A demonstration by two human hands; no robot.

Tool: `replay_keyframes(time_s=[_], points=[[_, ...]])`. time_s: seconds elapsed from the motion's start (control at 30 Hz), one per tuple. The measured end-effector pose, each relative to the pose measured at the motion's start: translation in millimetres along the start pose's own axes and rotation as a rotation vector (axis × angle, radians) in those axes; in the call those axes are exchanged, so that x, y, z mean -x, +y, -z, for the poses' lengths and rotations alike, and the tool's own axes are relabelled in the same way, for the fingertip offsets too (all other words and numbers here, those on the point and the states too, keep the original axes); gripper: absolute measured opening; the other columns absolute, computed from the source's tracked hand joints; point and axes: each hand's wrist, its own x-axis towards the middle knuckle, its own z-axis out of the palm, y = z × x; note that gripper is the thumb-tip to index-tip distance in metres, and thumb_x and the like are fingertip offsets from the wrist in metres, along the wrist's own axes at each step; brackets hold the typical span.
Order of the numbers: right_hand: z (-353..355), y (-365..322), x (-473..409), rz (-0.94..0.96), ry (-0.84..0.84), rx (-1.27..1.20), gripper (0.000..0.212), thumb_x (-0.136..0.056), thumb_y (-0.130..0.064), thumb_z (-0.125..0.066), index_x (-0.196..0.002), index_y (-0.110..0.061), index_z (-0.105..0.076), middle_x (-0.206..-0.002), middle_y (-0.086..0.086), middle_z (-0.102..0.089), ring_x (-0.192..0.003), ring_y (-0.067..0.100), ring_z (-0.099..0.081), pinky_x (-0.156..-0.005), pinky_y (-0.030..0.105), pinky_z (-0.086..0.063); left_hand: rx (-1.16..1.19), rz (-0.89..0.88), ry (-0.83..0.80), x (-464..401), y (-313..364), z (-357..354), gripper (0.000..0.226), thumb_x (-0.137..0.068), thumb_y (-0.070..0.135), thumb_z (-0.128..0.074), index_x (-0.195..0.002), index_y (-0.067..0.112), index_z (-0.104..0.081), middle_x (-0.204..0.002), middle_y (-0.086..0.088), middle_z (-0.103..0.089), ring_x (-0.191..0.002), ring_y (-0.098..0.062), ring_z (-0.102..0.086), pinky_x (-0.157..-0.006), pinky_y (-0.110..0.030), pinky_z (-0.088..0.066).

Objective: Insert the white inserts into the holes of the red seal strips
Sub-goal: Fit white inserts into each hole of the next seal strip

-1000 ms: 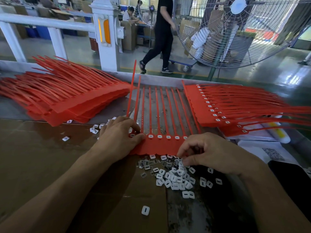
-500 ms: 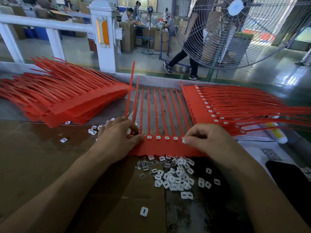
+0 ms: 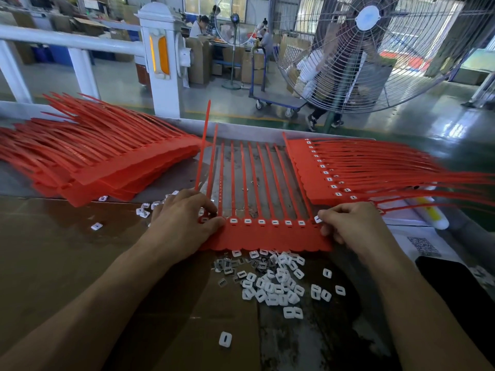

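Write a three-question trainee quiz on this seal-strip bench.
1. True or false: the right hand pinches a white insert at the right end of the red seal strip.
2. Which hand presses the strip's left end? A) left hand B) neither
3. Fill in: the pile of loose inserts lies ____ the strip, toward the person.

Key: 1 true; 2 A; 3 below

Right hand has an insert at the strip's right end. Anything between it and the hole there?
Nothing visible does. The right hand pinches a white insert right at the right end of the red seal strip, beside the row of seated inserts. The hole itself is hidden under the insert and fingertips.
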Motion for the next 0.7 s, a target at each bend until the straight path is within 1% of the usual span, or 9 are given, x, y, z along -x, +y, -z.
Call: replay_keyframes(time_s=[0.1, 0.17, 0.3, 0.4, 0.53, 0.63, 0.7], points=[[-3.7, 2.9, -0.3, 0.004, 0.003, 0.048, 0.02, -0.093, -0.022, -0.071, -0.076, -0.013, -0.076, -0.062, 0.004, -0.073, -0.044, 0.006, -0.053, -0.058, 0.032, -0.045, 0.007, 0.002, 0.003, 0.6, -0.1, -0.2, 0.024, -0.087, 0.054, -0.068, -0.104, 0.038, -0.068, -0.128, 0.01, -0.053, -0.127, -0.02, -0.044, -0.111, -0.051, -0.033], [-5.3, 3.9, 0.0, 0.015, 0.01, 0.078, 0.021, -0.092, -0.025, -0.072, -0.074, -0.015, -0.076, -0.061, 0.001, -0.072, -0.049, 0.008, -0.057, -0.061, 0.034, -0.047, 0.011, 0.0, 0.003, 0.6, 0.0, -0.3, 0.023, -0.087, 0.054, -0.068, -0.102, 0.038, -0.067, -0.127, 0.01, -0.053, -0.126, -0.019, -0.045, -0.111, -0.052, -0.034], [-8.9, 2.0, 0.1, 0.021, 0.03, 0.109, 0.017, -0.089, -0.025, -0.076, -0.075, -0.017, -0.075, -0.057, -0.003, -0.07, -0.046, 0.003, -0.058, -0.059, 0.031, -0.045, 0.003, 0.001, 0.0, 0.0, -0.5, -0.3, 0.022, -0.086, 0.054, -0.069, -0.101, 0.038, -0.067, -0.127, 0.009, -0.054, -0.126, -0.02, -0.046, -0.11, -0.052, -0.035], [-10.8, -0.5, 0.4, 0.007, 0.045, 0.13, 0.013, -0.088, -0.023, -0.079, -0.078, -0.016, -0.074, -0.056, -0.002, -0.069, -0.053, 0.008, -0.061, -0.057, 0.027, -0.043, 0.004, 0.0, 0.001, -0.9, -1.0, -0.6, 0.021, -0.086, 0.055, -0.069, -0.099, 0.038, -0.067, -0.125, 0.009, -0.054, -0.125, -0.021, -0.047, -0.109, -0.052, -0.035], [-10.7, -3.1, 2.1, 0.004, 0.042, 0.139, 0.008, -0.088, -0.023, -0.079, -0.084, -0.018, -0.074, -0.063, -0.001, -0.071, -0.06, 0.011, -0.065, -0.057, 0.026, -0.043, 0.007, -0.002, 0.007, -1.0, -1.2, -0.2, 0.02, -0.085, 0.055, -0.069, -0.097, 0.04, -0.065, -0.122, 0.01, -0.054, -0.123, -0.02, -0.048, -0.108, -0.052, -0.036], [-9.5, -2.6, 1.7, 0.005, 0.034, 0.159, 0.015, -0.093, -0.03, -0.074, -0.082, -0.02, -0.075, -0.059, -0.003, -0.07, -0.061, 0.013, -0.066, -0.059, 0.028, -0.044, 0.011, -0.001, 0.006, -0.9, -1.4, -0.4, 0.02, -0.085, 0.056, -0.069, -0.096, 0.04, -0.064, -0.123, 0.011, -0.053, -0.123, -0.02, -0.047, -0.108, -0.052, -0.036], [-9.4, -2.0, 0.9, 0.005, 0.028, 0.173, 0.018, -0.094, -0.03, -0.072, -0.08, -0.02, -0.075, -0.056, -0.003, -0.069, -0.061, 0.014, -0.066, -0.059, 0.029, -0.045, 0.01, 0.002, 0.006, -0.5, -1.3, -0.3, 0.019, -0.085, 0.056, -0.069, -0.096, 0.041, -0.064, -0.125, 0.011, -0.053, -0.124, -0.02, -0.047, -0.109, -0.052, -0.035]])
